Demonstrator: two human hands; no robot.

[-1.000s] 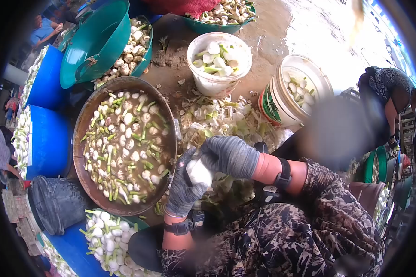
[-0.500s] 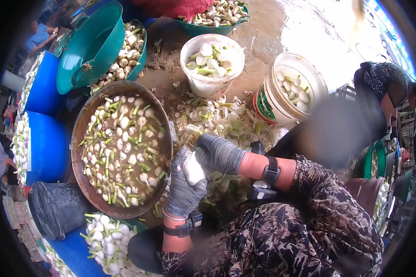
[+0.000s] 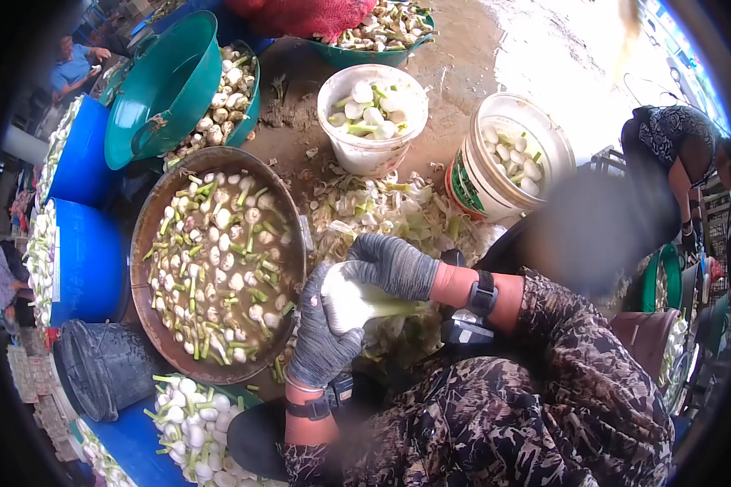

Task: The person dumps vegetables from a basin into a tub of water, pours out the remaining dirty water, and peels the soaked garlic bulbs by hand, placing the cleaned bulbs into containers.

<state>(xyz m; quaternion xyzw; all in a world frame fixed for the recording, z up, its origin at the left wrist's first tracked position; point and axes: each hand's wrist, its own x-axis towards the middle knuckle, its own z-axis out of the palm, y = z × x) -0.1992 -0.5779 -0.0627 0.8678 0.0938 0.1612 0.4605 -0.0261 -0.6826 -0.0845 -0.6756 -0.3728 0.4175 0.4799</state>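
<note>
A white garlic bulb [image 3: 348,302] with a pale green stem pointing right sits between my two grey-gloved hands. My left hand [image 3: 321,337] is wrapped round its lower left side, with the thumb below. Curled over the upper side, my right hand [image 3: 394,266] presses its fingers against the bulb; its fingertips are partly hidden. Beneath the hands lies a heap of garlic peelings [image 3: 382,211]. Left of them stands a wide round basin [image 3: 140,280] of murky water with many floating garlic bulbs [image 3: 222,258].
Beyond the peelings stand a white bucket [image 3: 369,154] and a tilted white bucket [image 3: 495,183], both holding peeled garlic. A green tub [image 3: 158,89], blue barrels [image 3: 89,260] and a black bucket [image 3: 105,365] line the left. Peeled bulbs [image 3: 191,430] are piled at lower left. Another person [image 3: 77,69] sits far left.
The garlic bulb has turned into fuller view, its green stem now showing to the right. My right hand has shifted slightly right. The whole view has moved a little.
</note>
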